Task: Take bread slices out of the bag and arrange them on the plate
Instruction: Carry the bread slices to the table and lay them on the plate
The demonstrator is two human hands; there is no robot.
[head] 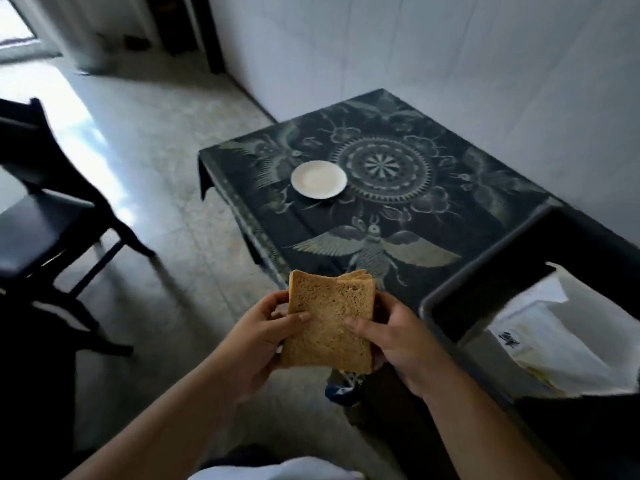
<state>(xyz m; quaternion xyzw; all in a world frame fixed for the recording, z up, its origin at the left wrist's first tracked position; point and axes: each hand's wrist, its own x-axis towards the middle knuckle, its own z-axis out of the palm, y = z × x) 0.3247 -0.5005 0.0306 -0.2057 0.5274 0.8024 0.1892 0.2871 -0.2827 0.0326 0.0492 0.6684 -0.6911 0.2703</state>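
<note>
Closest to me, two hands hold one stack of bread (329, 323) upright in the air, short of the tabletop (450, 216). My left hand (256, 341) is clamped on the stack's left edge with the thumb across the front face; my right hand (398, 344) is clamped on the right edge, thumb likewise on the front. I see one full slice facing me and the top corners of a few more fanned behind it; I cannot count them exactly. The bread is brown, with a fine, speckled crumb, a thin darker crust and a nearly square outline.

To the right, one dark bin (467, 289) holds one white bag (554, 334) with small dark print on it.

Farther out, the one tabletop carries a dark cloth printed with a winged insect and a round mandala. One white plate (319, 179) sits on it, just left of the mandala, well apart from the bread and bare.

To the far left stands one dark chair (41, 209) on the pale floor.
</note>
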